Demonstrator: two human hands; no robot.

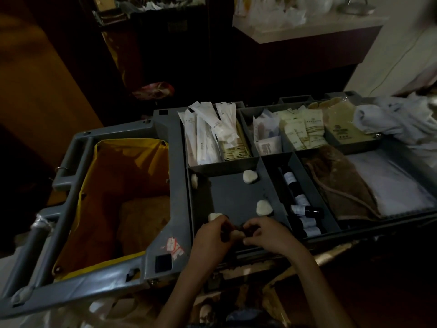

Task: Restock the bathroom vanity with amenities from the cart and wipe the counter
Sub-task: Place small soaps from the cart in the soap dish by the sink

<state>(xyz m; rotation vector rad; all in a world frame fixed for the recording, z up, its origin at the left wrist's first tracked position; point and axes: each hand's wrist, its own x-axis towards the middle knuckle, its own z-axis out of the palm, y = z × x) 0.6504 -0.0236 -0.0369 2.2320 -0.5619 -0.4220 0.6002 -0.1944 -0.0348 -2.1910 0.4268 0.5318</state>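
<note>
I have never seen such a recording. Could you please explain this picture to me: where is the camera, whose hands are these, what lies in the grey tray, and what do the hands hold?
There is no machine here: a person works with bare hands, and the one camera sits on their head, looking forward and down. The grey thing is a housekeeping cart, with a yellow bag on its left. Its tray has compartments: long white packets, cream sachets, small dark bottles, a brown cloth. In the nearest compartment lie white round pieces, probably soaps. At its near edge the left hand and the right hand pinch one pale piece between them; the picture is too dark to say more.
</note>
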